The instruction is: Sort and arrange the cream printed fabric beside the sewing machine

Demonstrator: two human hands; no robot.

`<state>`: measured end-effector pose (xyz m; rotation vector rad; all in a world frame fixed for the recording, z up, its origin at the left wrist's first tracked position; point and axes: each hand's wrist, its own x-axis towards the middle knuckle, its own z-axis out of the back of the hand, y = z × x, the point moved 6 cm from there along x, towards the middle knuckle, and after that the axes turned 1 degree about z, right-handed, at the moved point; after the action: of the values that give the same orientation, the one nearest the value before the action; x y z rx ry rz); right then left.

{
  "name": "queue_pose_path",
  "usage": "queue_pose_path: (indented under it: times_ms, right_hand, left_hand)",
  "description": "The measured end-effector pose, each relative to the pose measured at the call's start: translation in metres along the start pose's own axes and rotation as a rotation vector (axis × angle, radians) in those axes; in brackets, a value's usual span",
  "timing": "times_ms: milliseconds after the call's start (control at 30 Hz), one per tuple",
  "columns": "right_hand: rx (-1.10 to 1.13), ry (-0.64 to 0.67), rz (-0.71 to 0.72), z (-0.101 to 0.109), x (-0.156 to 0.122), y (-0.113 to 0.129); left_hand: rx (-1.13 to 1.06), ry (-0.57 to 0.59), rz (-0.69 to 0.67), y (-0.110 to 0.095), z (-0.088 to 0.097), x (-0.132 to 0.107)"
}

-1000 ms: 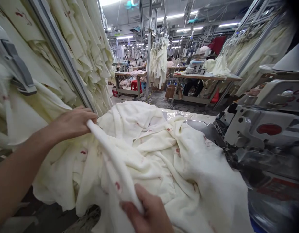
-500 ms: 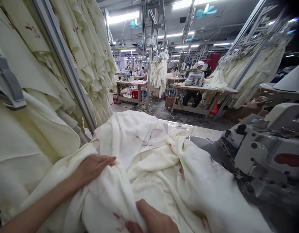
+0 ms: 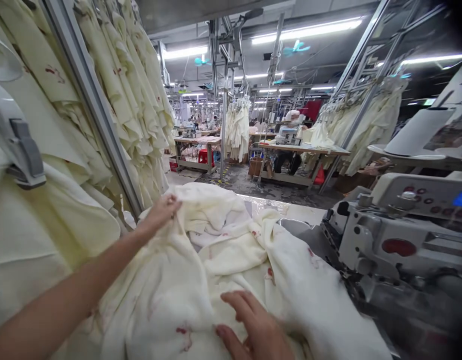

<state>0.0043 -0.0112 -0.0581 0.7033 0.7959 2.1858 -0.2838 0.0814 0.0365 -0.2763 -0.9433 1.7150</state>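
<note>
I am working a big heap of cream cloth [image 3: 231,260], soft and fleecy with small red prints, which is lying rumpled on the table just left of the grey metal sewing machine [image 3: 396,240]. My left hand [image 3: 161,212] is pinching its far edge; my right hand [image 3: 257,330] is resting flat and open on it, gripping nothing. A loose fold could, I think, be sliding toward the machine and snagging there.

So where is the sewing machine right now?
The sewing machine sits on the right of the head view, right beside the heap of cream cloth, past the right hand lying on that cloth.
</note>
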Motion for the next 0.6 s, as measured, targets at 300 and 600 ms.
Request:
queue_pose_path:
  times_ms: [300,600]
  right_hand:
    - [-0.033,-0.529,0.252,0.126,0.1,0.112]
    - [0.263,-0.401,0.423,0.169,0.128,0.154]
  left_hand:
    - [-0.189,-0.253,-0.409,-0.212,0.113,-0.003]
    - [0.503,-0.088,-0.71,-0.254,0.152,-0.09]
